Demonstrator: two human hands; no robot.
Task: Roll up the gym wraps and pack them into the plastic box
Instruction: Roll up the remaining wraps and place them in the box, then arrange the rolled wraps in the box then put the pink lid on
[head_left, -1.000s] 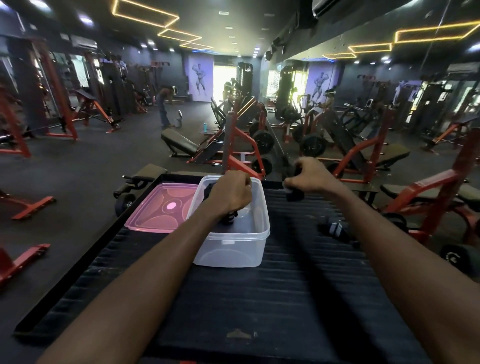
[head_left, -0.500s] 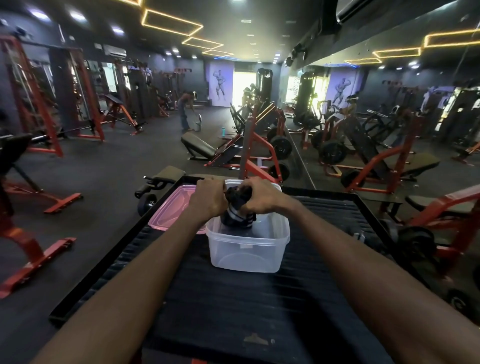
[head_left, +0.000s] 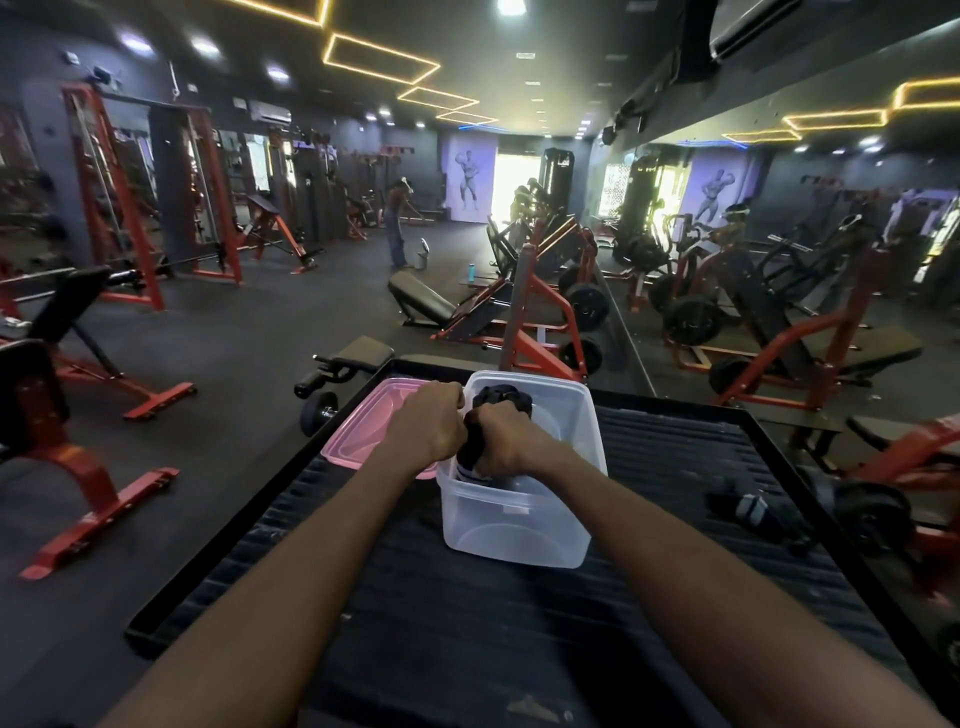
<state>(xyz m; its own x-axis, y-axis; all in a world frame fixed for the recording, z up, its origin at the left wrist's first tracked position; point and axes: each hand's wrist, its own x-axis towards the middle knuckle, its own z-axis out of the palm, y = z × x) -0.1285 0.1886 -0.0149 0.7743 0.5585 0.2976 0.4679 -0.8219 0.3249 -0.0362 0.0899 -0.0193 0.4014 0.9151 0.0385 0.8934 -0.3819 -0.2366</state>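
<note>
No text, label or number is legible anywhere. The far black machine bears a blurred, unreadable mark.

The near half of the ribbed black platform lay open between the forearms. The plastic box stood mid-platform, its mouth filled by both hands and rolled wraps. The pink lid flanked it left; a loose wrap lay well right.

Both arms extended forward; left hand and right hand fisted, knuckles up, side by side, touching.
</note>
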